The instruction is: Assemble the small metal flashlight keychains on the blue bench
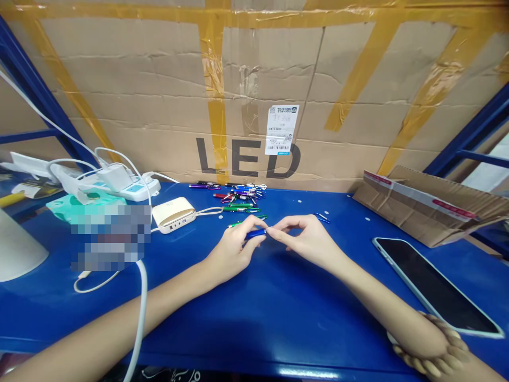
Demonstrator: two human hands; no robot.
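Between the fingers of my left hand [234, 249] is a slim blue keychain penlight [255, 233], held nearly level above the blue table. My right hand [304, 239] pinches at its right end, where fingertips hide any small part. Just beyond my hands, several similar penlights in green, red, blue, purple and black lie in a loose pile, among them a green penlight [242, 208] and a purple one [204, 186]. Small carabiner clips hang from some of them. A loose blue carabiner [323, 218] lies behind my right hand.
A cream power bank [173, 214] and a white power strip [139, 188] with cables stand at left, near a white cone-shaped object [18, 249]. At right lie a phone [433, 286] and an open cardboard tray [421, 207]. A large taped carton [167, 95] closes off the back.
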